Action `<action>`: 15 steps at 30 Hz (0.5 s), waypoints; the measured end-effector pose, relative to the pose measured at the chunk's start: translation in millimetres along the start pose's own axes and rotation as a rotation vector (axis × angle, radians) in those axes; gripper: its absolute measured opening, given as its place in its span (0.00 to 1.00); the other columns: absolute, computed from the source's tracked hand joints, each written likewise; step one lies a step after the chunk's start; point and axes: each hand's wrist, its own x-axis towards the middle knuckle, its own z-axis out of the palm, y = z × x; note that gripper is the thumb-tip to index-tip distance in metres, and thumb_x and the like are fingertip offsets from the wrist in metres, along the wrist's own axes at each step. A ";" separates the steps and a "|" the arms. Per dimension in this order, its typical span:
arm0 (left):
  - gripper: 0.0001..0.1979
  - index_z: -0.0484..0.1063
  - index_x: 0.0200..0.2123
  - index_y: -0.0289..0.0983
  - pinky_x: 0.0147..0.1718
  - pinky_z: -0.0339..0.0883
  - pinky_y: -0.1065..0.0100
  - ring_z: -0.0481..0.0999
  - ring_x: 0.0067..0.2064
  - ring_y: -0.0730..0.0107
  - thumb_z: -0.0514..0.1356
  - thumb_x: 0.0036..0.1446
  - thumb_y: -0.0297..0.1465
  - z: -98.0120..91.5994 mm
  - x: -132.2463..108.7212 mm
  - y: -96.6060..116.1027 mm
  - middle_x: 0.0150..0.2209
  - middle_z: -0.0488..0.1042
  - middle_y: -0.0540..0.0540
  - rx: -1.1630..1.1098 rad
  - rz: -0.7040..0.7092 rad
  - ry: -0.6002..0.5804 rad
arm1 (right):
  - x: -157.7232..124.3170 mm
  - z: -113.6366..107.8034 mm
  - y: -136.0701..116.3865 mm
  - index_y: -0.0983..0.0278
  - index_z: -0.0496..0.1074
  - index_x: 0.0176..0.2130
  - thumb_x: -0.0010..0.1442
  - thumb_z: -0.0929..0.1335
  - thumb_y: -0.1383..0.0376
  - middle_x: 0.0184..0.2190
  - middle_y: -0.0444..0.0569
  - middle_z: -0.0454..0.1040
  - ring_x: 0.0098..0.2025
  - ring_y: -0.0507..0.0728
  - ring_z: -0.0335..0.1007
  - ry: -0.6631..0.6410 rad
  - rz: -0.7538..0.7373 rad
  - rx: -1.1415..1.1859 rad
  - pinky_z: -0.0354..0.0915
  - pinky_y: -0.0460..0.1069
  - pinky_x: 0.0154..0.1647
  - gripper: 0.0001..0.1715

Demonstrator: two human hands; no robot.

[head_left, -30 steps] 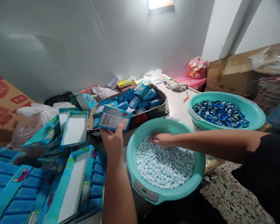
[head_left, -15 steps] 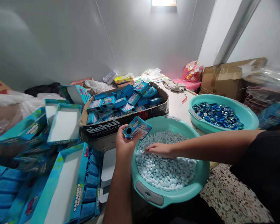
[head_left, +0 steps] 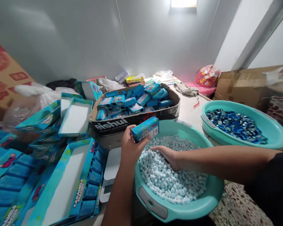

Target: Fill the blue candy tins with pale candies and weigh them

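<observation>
Head view: while left hand (head_left: 130, 147) pinches 1 small blue box (head_left: 145, 129) over teal basin (head_left: 179, 210), right hand (head_left: 168, 154) lies cupped, palm up, in white-blue candies (head_left: 169, 179) — grasp unclear. Risk: tilted box slips, candies spill over rim — loose fingertip hold.

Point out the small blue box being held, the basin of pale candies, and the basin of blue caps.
small blue box (head_left: 145, 128), head view, its printed side.
candy basin (head_left: 153, 202), head view, near rim.
cap basin (head_left: 271, 124), head view, bare inner wall.
</observation>
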 end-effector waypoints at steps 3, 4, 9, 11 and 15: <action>0.28 0.62 0.42 0.39 0.36 0.72 0.69 0.78 0.36 0.66 0.72 0.39 0.32 1.1 -1.4 0.3 0.34 0.73 0.49 -0.018 0.010 0.050 | -2.4 0.9 -2.3 0.62 0.74 0.37 0.54 0.64 0.42 0.32 0.51 0.79 0.37 0.59 0.76 0.082 -0.038 -0.013 0.67 0.55 0.46 0.29; 0.31 0.60 0.45 0.40 0.36 0.73 0.68 0.78 0.37 0.66 0.72 0.38 0.32 1.7 -1.8 0.1 0.36 0.73 0.49 -0.055 0.019 0.071 | -2.8 0.8 -3.2 0.62 0.74 0.37 0.53 0.65 0.41 0.32 0.51 0.79 0.36 0.59 0.76 0.090 -0.050 -0.007 0.68 0.55 0.45 0.29; 0.43 0.56 0.56 0.48 0.37 0.74 0.66 0.79 0.37 0.66 0.73 0.38 0.33 2.4 -3.7 -1.6 0.41 0.73 0.49 -0.169 0.126 0.096 | 4.0 -2.1 -11.1 0.65 0.73 0.39 0.61 0.60 0.50 0.28 0.50 0.78 0.30 0.57 0.76 -0.178 -0.212 0.237 0.71 0.53 0.38 0.24; 0.35 0.61 0.48 0.45 0.36 0.74 0.66 0.78 0.36 0.66 0.73 0.37 0.33 1.1 -3.3 -3.0 0.38 0.73 0.50 -0.186 0.133 0.065 | 8.4 -3.7 -14.6 0.66 0.72 0.42 0.63 0.59 0.55 0.28 0.49 0.78 0.29 0.56 0.75 -0.294 -0.327 0.344 0.72 0.52 0.38 0.20; 0.28 0.61 0.37 0.42 0.34 0.73 0.67 0.76 0.32 0.69 0.74 0.34 0.32 0.3 -3.9 -4.0 0.32 0.72 0.54 -0.223 0.078 0.009 | 9.6 -4.5 -20.7 0.65 0.71 0.45 0.62 0.60 0.63 0.31 0.48 0.78 0.30 0.54 0.75 -0.390 -0.493 0.408 0.72 0.51 0.39 0.16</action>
